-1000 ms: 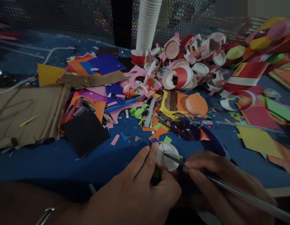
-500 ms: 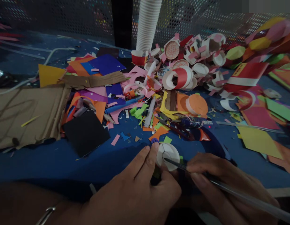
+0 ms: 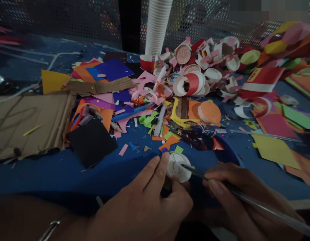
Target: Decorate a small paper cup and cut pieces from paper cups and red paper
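A small white paper disc [image 3: 184, 171] is near the front of the blue table, with a dark line and a small ring drawn on it. My left hand [image 3: 149, 197] grips its left and lower edge between the fingers and the thumb. My right hand [image 3: 242, 194] is closed around a slim pen [image 3: 198, 172], whose dark tip rests on the disc at the ring's upper right. The pen's clear barrel slants down to the right across the hand. Just above the left fingertips lies a small purple paper piece [image 3: 165, 150].
Scissors [image 3: 187, 135] and paper scraps lie just beyond the disc. A black square [image 3: 92, 143] and cardboard [image 3: 26, 124] are at left. Cut paper cups [image 3: 212, 75] pile up behind, beside a tall cup stack [image 3: 158, 26]. Coloured sheets [image 3: 275, 152] lie at right.
The pen tip has moved slightly up and to the right over the disc, along with my right hand. The drawn ring now shows more fully. My left hand stays almost still.
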{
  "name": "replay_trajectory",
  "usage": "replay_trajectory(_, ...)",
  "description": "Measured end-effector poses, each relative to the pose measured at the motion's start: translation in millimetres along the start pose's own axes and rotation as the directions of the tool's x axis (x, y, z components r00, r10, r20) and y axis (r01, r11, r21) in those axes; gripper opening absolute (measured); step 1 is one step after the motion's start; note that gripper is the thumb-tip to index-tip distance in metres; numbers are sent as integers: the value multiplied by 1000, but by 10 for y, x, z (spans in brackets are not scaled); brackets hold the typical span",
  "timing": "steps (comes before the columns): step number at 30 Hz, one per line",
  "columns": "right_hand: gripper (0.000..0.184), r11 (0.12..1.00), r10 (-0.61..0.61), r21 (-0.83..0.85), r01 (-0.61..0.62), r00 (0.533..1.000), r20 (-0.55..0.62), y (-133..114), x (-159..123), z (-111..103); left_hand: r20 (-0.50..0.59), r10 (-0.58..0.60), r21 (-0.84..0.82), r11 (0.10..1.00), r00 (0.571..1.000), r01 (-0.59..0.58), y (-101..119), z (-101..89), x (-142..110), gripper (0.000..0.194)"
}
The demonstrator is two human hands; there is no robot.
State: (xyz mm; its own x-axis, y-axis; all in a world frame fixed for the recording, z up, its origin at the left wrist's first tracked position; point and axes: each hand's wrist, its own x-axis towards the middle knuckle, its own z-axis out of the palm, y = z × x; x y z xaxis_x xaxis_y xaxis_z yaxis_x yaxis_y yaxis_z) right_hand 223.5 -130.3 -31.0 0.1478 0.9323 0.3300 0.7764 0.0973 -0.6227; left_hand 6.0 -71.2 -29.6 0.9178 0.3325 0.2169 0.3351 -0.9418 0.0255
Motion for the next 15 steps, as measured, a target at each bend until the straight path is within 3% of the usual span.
replay_trajectory(10, 11, 998, -19, -67, 18, 1000, -22, 6, 4, 21, -6, -23, 21, 1000, 1000, 24, -4, -75, 27, 35)
replay_trajectory(15, 12, 987, -122, -109, 120, 992, -17, 60, 11, 13, 8, -28, 15, 999, 1000, 28, 2, -35, 43, 36)
